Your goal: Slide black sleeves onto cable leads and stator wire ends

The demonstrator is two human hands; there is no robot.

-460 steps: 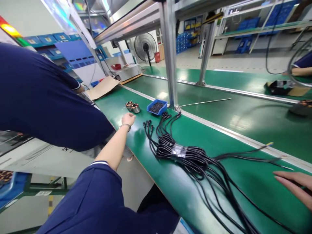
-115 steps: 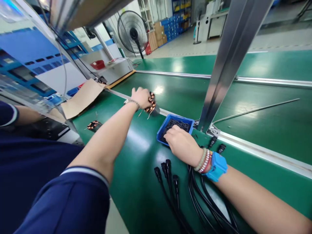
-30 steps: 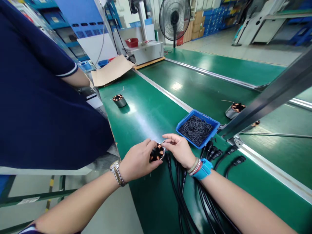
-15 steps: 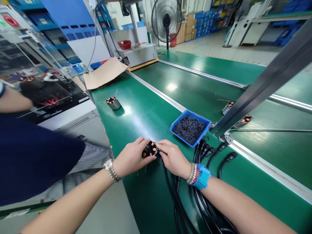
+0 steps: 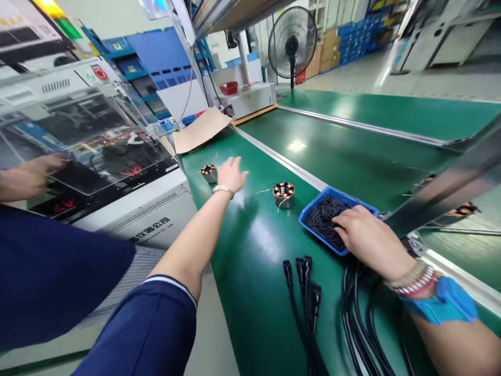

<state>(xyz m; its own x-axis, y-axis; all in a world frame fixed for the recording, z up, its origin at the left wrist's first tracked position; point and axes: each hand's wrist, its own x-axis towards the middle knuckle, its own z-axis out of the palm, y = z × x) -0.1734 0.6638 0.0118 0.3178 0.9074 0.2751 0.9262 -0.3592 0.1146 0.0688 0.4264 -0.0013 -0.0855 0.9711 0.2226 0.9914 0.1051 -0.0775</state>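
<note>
My left hand (image 5: 231, 175) reaches out over the green table, fingers extended, just right of a wound motor stator (image 5: 210, 175). Whether it touches that stator I cannot tell. A second stator (image 5: 284, 198), copper coils on top and thin wire ends sticking out, stands upright between my two hands. My right hand (image 5: 362, 237) dips into a blue tray (image 5: 313, 233) of short black tube pieces (image 5: 323, 219). Its fingers are bent together at the pile; anything between the fingertips is hidden.
Black cables (image 5: 307, 318) with connector ends lie at the front, with more beneath my right wrist. A metal post (image 5: 442, 183) slants up at right, with more stators behind it. Cardboard (image 5: 201, 130) lies at the far left edge. At left, a co-worker's hand (image 5: 35, 175) is beside a machine.
Both hands have let go of the stator they held, which now stands on the table. My left hand moved forward to the far stator; my right moved right into the tray. The view shifted.
</note>
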